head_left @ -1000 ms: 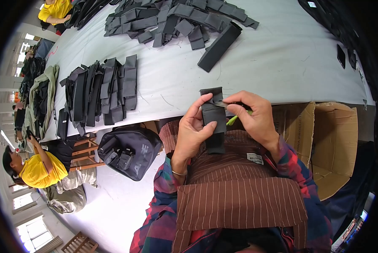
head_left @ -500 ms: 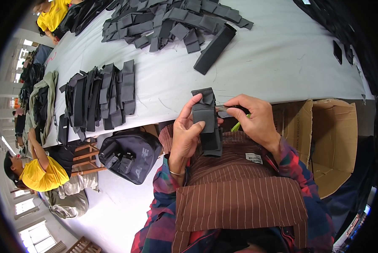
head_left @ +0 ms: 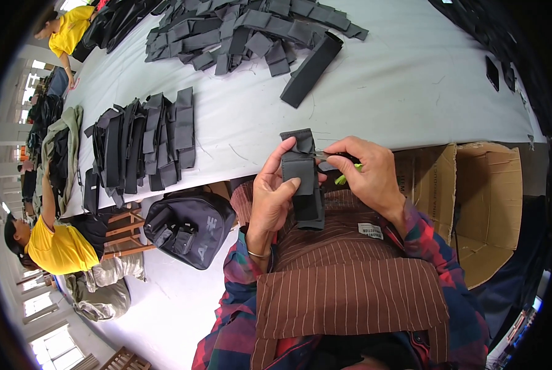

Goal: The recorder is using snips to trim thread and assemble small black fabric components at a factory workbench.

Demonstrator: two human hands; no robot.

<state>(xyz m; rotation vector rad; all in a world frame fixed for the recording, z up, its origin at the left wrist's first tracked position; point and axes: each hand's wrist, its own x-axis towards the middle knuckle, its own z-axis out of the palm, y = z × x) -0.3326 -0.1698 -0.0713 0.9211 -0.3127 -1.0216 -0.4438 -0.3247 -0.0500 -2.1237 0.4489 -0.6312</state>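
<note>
My left hand (head_left: 272, 196) is closed on a black folded fabric strip (head_left: 300, 176), thumb on its front and fingers behind, held above the table's near edge. In my right hand (head_left: 369, 171) is a pair of thread snips (head_left: 339, 158), pinched between thumb and fingers, with a bright green piece (head_left: 348, 175) showing below. The tips of the snips reach the strip's right edge, near its upper fold. Whether the blades touch a thread there is too small to tell.
On the white-covered table (head_left: 380, 92) lie a stacked row of black strips (head_left: 143, 142), a loose heap of them (head_left: 226, 34) and one lone folded strip (head_left: 313, 71). A cardboard box (head_left: 485, 209) is at right, a black bag (head_left: 192, 228) at lower left. Two people in yellow shirts are at left.
My right hand has shifted slightly, bringing the snips closer along the strip's edge. My left hand and the strip stay put. At left, a person in yellow has stretched an arm up.
</note>
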